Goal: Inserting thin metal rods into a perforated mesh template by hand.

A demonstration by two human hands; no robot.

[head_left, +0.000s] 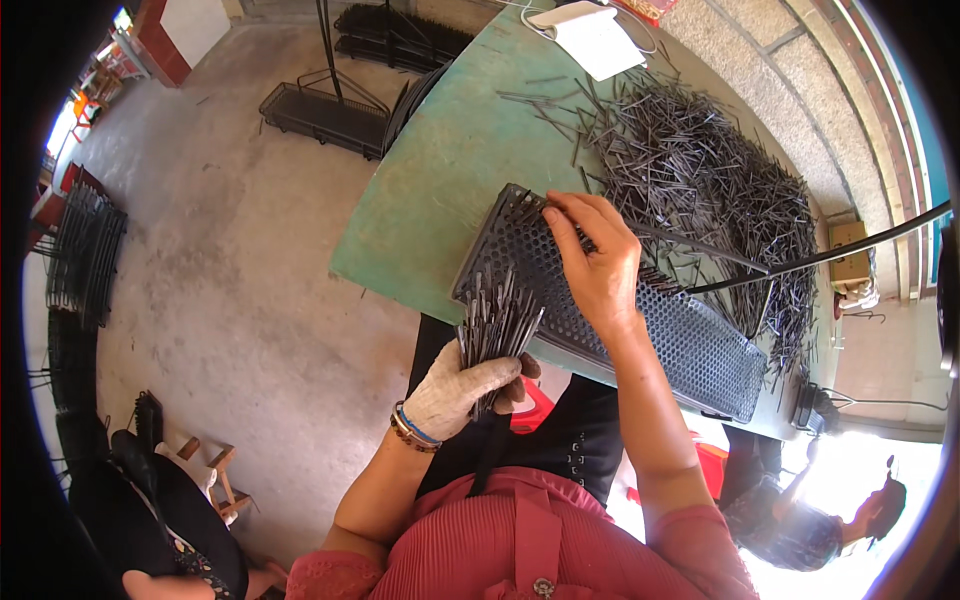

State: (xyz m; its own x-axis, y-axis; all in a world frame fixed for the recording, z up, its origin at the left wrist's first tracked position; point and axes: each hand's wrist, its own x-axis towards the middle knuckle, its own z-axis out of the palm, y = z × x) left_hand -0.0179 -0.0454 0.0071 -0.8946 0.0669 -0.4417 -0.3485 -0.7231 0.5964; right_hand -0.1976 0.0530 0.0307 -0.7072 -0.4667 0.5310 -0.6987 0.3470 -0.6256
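Observation:
My left hand (455, 385), in a pale work glove with darker fingertips, is closed around a bundle of thin dark rods (497, 322) that point upward. It is held just in front of the table's near edge. A long black perforated tray (680, 335) with many round holes lies slantwise along that edge. Short dark rods stand in holes along the tray's far side. Over its far left end is my bare right hand (597, 245), thumb and forefinger pinched together at the row of rods. What lies between those fingertips is too small to make out.
A large heap of loose dark rods (700, 170) covers the green table (420, 190) behind the tray. A black cable (830, 258) crosses at the right. Black wire baskets (315, 112) stand on the floor at upper left. Other people are at lower left and lower right.

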